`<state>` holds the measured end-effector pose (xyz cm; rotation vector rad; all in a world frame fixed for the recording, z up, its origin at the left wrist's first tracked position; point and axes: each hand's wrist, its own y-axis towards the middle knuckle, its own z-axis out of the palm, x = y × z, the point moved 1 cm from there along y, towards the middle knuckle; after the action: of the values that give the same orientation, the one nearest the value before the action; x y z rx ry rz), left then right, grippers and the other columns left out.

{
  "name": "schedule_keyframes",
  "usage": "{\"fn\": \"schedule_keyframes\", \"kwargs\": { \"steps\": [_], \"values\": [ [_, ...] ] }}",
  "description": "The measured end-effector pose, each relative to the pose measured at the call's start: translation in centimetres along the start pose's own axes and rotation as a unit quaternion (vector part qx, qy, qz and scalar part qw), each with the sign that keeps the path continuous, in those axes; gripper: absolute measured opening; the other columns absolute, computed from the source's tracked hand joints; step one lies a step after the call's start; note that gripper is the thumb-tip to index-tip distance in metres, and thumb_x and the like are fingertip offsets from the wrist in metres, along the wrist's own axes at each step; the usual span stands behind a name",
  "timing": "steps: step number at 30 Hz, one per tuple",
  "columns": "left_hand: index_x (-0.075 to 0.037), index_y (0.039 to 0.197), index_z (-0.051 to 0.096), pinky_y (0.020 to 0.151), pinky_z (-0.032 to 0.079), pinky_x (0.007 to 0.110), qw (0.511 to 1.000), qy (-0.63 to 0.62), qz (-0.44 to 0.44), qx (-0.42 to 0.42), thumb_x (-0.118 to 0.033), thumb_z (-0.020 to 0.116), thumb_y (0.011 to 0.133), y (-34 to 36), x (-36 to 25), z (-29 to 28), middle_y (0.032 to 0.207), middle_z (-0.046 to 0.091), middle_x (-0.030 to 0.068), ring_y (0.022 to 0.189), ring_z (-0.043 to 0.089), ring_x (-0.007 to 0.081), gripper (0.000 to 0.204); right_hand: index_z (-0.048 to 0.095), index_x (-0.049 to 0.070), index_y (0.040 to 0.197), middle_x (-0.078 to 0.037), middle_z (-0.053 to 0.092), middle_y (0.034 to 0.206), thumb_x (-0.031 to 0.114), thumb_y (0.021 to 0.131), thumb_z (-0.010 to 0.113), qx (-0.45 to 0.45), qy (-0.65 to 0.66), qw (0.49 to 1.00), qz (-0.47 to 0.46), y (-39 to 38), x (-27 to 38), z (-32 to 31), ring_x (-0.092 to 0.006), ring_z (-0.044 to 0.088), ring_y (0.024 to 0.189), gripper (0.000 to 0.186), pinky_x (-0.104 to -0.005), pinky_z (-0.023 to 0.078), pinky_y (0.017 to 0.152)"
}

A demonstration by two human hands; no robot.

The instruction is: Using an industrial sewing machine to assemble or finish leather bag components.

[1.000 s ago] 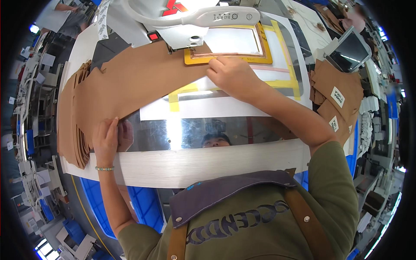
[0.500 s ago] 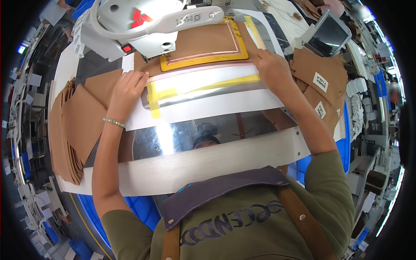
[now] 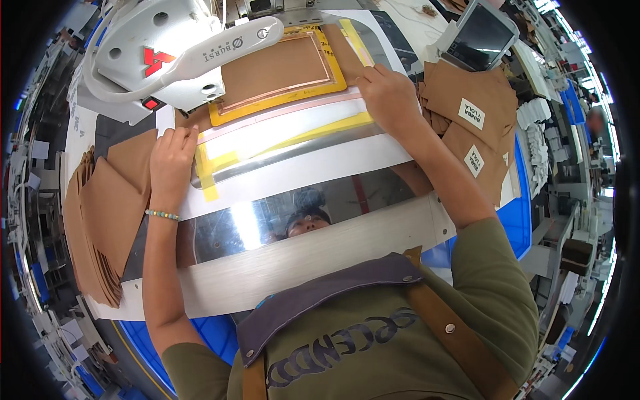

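A brown fabric piece lies flat beneath a yellow frame at the sewing machine. My left hand, a bead bracelet on its wrist, has its fingers closed at the piece's near left corner. On the opposite side, my right hand pinches the near right edge of the same piece. Its thumb and some fingertips are hidden. Just nearer than the frame runs a pink strip along a white sheet with yellow tape across it.
The white sewing machine head overhangs the work at the upper left. Brown fabric pieces are stacked left; more with white labels lie right, below a screen. A mirror-like metal plate spans the near side. Blue bins stand lower.
My view has shifted, so the machine and table appear farther left and tilted. Both hands stay at the same corners of the brown fabric piece, which still lies under the frame.
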<state>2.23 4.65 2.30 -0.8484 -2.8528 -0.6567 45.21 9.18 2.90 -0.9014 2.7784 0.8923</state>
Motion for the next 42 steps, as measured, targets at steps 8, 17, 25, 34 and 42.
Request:
{"fn": "schedule_keyframes", "kwargs": {
  "steps": [8,17,25,34,42],
  "values": [
    [-0.005,0.155,0.056,0.124,0.033,0.05,0.984,-0.112,-0.11,0.081,-0.021,0.059,0.106,-2.1,-2.5,-0.3,0.167,0.048,0.0117,0.158,0.036,0.0361,0.051,0.069,0.002,0.134,-0.011,0.056,0.156,0.033,0.106,0.061,0.076,0.049,0.996,0.015,-3.4,0.8,-2.0,-0.0295,0.042,0.154,0.043,-0.0548,0.036,0.123],
    [-0.007,0.151,0.06,0.124,0.033,0.051,0.987,-0.101,-0.122,0.016,-0.026,0.063,0.106,-2.1,-1.5,-0.2,0.166,0.05,0.0121,0.155,0.04,0.0384,0.05,0.051,0.0,0.156,-0.009,0.039,0.172,0.045,0.111,0.053,0.093,0.109,0.984,0.107,-4.5,0.4,-1.2,-0.0306,0.029,0.161,0.064,-0.0586,0.021,0.13],
    [-0.01,0.139,0.072,0.119,0.041,0.052,0.985,-0.109,-0.127,-0.033,-0.026,0.073,0.099,-2.3,-1.4,-1.1,0.158,0.055,0.0172,0.15,0.045,0.043,0.043,0.047,0.005,0.16,-0.009,0.038,0.173,0.04,0.11,0.054,0.157,0.149,0.972,0.09,-4.6,0.5,-1.1,-0.0276,0.024,0.164,0.062,-0.0546,0.015,0.132],
    [-0.011,0.142,0.07,0.126,0.033,0.052,0.976,-0.168,-0.137,0.012,-0.021,0.075,0.097,-2.7,-1.7,-0.7,0.165,0.049,0.0153,0.157,0.036,0.042,0.046,0.051,0.004,0.157,-0.01,0.042,0.17,0.039,0.111,0.053,0.159,0.152,0.972,0.086,-4.3,0.6,-1.3,-0.0295,0.028,0.162,0.058,-0.0548,0.017,0.131],
    [-0.01,0.145,0.068,0.126,0.034,0.052,0.981,-0.13,-0.143,0.014,-0.018,0.075,0.097,-2.4,-1.7,-1.1,0.166,0.048,0.0125,0.157,0.036,0.0408,0.049,0.052,0.004,0.156,-0.01,0.045,0.169,0.039,0.11,0.054,0.142,0.16,0.972,0.091,-4.2,0.6,-1.3,-0.0295,0.03,0.162,0.057,-0.055,0.019,0.131]
  ]
}}
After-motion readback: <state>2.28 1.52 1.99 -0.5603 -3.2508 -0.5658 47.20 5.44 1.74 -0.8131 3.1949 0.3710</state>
